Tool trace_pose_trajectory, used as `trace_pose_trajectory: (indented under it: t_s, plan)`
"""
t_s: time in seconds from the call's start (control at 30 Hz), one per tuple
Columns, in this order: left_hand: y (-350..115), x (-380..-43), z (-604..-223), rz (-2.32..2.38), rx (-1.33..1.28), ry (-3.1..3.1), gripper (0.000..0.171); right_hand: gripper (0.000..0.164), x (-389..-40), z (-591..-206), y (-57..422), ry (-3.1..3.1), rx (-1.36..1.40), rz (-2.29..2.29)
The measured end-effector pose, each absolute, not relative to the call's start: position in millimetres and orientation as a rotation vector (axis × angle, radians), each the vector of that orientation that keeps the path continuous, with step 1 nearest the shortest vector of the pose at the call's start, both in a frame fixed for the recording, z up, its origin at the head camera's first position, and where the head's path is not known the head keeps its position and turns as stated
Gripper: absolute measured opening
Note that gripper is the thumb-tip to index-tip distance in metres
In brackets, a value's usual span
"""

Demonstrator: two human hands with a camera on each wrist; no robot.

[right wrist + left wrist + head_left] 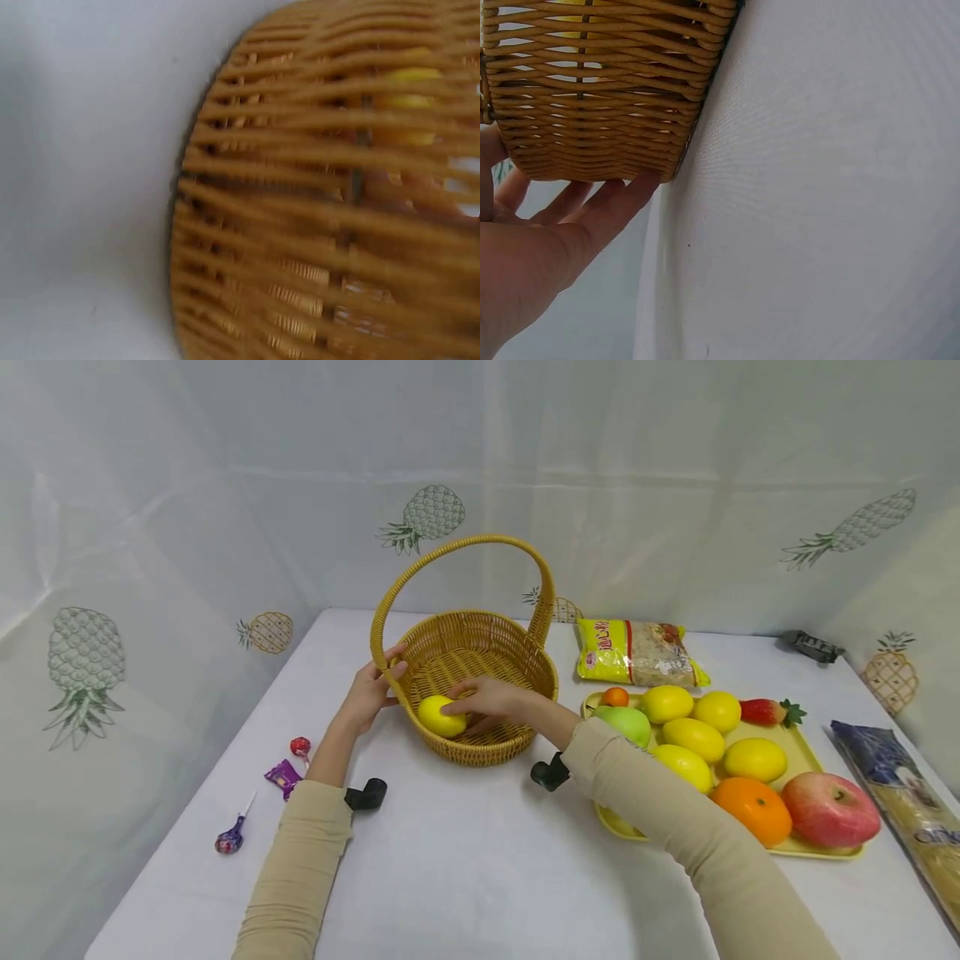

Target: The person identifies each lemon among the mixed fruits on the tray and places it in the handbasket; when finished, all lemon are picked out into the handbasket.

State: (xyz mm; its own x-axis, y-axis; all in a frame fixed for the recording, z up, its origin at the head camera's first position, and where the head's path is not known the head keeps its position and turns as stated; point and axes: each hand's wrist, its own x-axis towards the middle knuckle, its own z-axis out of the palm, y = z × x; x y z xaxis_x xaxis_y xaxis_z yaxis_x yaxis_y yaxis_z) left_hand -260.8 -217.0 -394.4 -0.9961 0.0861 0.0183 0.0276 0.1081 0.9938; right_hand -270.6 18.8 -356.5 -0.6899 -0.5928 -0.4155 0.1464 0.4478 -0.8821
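A round wicker basket [483, 753] with a tall arched handle stands on the white table. My left hand [365, 695] holds its left side by the foot of the handle. The left wrist view shows those fingers [604, 210] against the outer weave. Inside the basket, at the near left, my right hand [491, 700] grips a yellow lemon [437, 718] from above and the right. Some of that hand's fingers are hidden behind the fruit. Through the weave in the right wrist view, a yellow patch of the lemon [412, 88] shows.
Right of the basket, a yellow tray [806, 747] carries several lemons, a green apple, an orange, a red apple and a strawberry. A yellow food bag [637, 652] lies behind it, another packet [900, 793] at far right. Lollipops [230, 837] and a purple-wrapped candy [283, 777] lie left.
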Motion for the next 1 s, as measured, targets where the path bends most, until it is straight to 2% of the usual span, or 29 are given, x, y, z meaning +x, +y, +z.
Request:
trace_pose_trajectory:
  t_s: [0.13, 0.37, 0.73, 0.87, 1.0]
  plan:
    - [-217.9, -261.5, -393.8, 2.059, 0.129, 2.309, 0.050, 0.046, -273.1, -351.0, 32.6, 1.895, -0.418, -1.328]
    - [-217.3, -260.6, -394.1, 2.059, 0.127, 2.311, 0.051, 0.050, -280.0, -332.0, 79.0, 1.740, -0.449, -1.420]
    - [-216.4, -259.8, -391.9, 2.058, 0.125, 2.317, 0.051, 0.046, -277.8, -283.7, 214.1, 1.869, -0.522, -1.477]
    - [-216.7, -259.7, -392.2, 2.061, 0.129, 2.306, 0.052, 0.033, -274.0, -280.6, 265.1, 1.941, -0.537, -1.474]
    - [-217.7, -260.0, -393.8, 2.065, 0.133, 2.296, 0.052, 0.033, -268.8, -287.3, 312.4, 1.964, -0.600, -1.482]
